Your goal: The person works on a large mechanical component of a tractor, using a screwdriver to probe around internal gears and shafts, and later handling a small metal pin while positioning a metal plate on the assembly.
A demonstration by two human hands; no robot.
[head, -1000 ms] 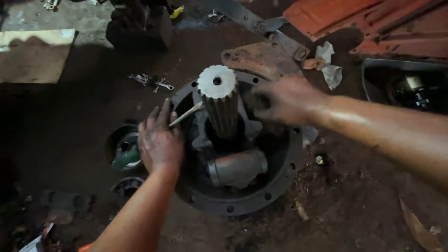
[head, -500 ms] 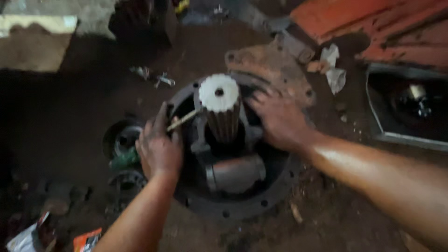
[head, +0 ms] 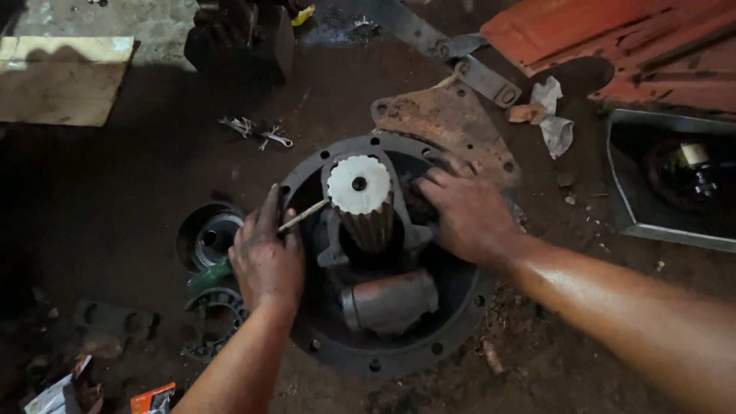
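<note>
In the middle of the frame, the left hand pinches a thin metal stick, and the right hand lies open, holding nothing, on the round metal housing beside the toothed shaft.

Bare, grease-smeared forearms and hands

Dirt floor, round housing, rusty plate, bearing, cardboard, metal tray, rag

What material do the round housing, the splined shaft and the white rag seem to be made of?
Round housing: probably cast metal, dark, dull and greasy, with bolt holes around its rim. Splined shaft: likely steel, grooved sides, pale flat end face. White rag: cloth, crumpled and soft-looking.
</note>
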